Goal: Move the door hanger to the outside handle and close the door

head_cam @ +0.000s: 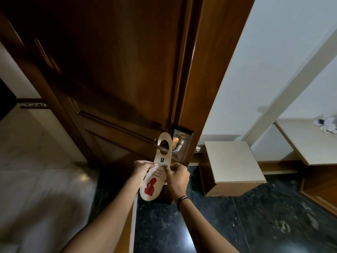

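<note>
A tan card door hanger [157, 172] with a round hole near its top and a red figure near its bottom is held up in front of the dark wooden door [113, 79]. Its hole lies over the metal lever handle [176, 145], whose bar shows through it. My left hand [141, 169] pinches the hanger's left edge at mid-height and my right hand [176, 177] pinches its right edge. The handle sits on a silver lock plate [182, 138] at the door's right edge, beside the wooden frame [209, 73].
A low beige box-shaped stool [231, 165] stands on the dark speckled floor [246, 225] right of the door. A beige shelf [306, 141] with crumpled white items is at the far right. Pale marble floor [36, 170] lies to the left. White walls rise on the right.
</note>
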